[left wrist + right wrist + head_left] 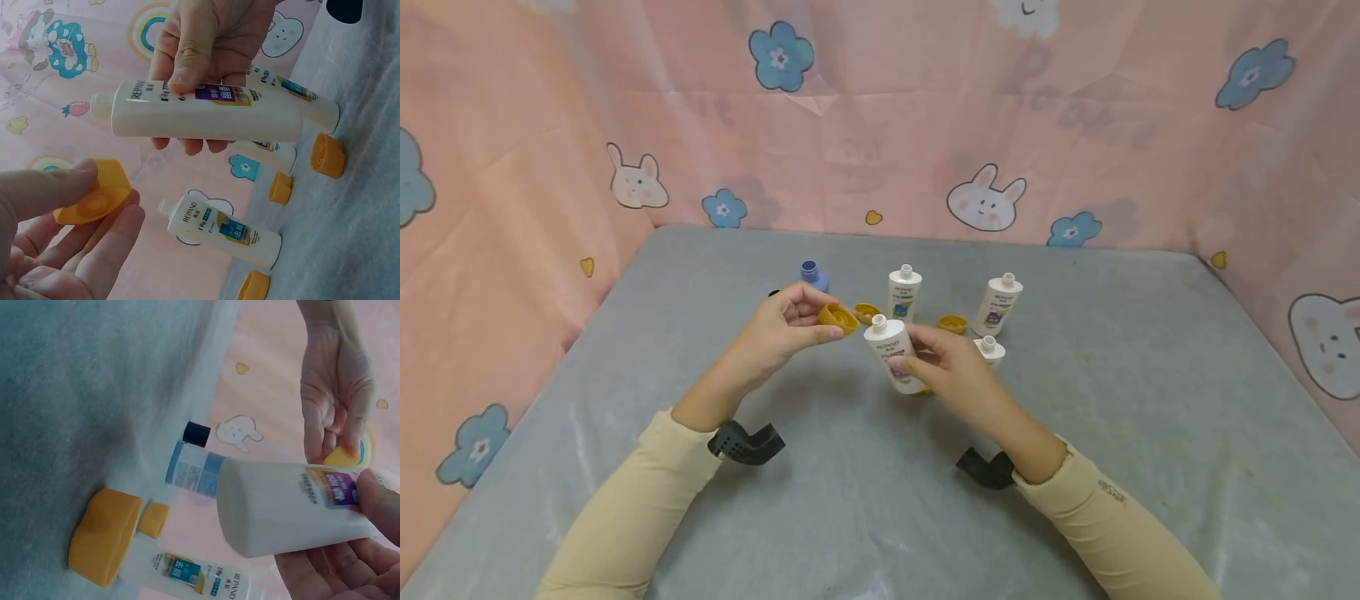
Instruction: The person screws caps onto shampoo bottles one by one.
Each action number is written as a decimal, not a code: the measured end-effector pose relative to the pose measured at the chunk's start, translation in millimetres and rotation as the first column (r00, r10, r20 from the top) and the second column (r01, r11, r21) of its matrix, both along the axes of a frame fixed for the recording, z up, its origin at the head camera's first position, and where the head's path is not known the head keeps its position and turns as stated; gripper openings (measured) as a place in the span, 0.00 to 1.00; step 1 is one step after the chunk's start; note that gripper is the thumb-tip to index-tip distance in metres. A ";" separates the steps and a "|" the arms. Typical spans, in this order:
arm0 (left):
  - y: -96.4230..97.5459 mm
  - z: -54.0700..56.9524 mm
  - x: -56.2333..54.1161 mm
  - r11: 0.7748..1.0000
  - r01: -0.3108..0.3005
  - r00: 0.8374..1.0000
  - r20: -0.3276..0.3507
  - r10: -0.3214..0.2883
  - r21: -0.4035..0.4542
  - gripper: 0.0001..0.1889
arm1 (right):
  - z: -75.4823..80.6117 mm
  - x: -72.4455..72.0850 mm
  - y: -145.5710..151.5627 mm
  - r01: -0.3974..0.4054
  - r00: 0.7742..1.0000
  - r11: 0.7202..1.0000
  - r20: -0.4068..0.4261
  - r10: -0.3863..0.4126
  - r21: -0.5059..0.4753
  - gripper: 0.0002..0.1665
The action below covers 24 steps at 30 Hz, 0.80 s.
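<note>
Because the white bottle (886, 343) has an uncapped neck and leans a little toward the left hand (778, 329), some content could come out, I think, if there is any inside and the right hand (958, 367) squeezes too strongly. The right hand grips this bottle above the table (1112, 417), between thumb and fingers. The left hand, near the neck, pinches a yellow cap (838, 318) with thumb and bent fingers; this hold looks light to me, so a small bump against the bottle could make the cap fall. The right hand could also knock the other white bottle (990, 350) behind it. Of that one I see mainly the top, and under the hand only a yellow bit (927, 389) shows. The left hand partly hides the blue bottle (814, 281). How full the bottles are, I cannot tell.
</note>
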<state>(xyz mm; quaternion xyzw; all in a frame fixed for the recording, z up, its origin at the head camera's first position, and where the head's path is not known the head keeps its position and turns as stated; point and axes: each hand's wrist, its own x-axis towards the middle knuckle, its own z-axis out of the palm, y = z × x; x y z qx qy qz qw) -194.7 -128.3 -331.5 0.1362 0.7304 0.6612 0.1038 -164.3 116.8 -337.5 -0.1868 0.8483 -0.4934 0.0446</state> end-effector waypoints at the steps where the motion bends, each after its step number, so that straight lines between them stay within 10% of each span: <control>1: -0.1 0.6 0.3 1.000 0.009 1.000 -0.007 -0.009 -0.001 0.18 | -0.4 0.1 0.1 0.005 1.000 1.000 -0.008 -0.005 0.008 0.24; 24: -0.4 6.1 5.0 0.999 -0.002 0.998 -0.059 -0.001 -0.042 0.20 | 0.8 2.1 -0.3 -0.024 0.993 0.997 -0.115 0.033 0.076 0.24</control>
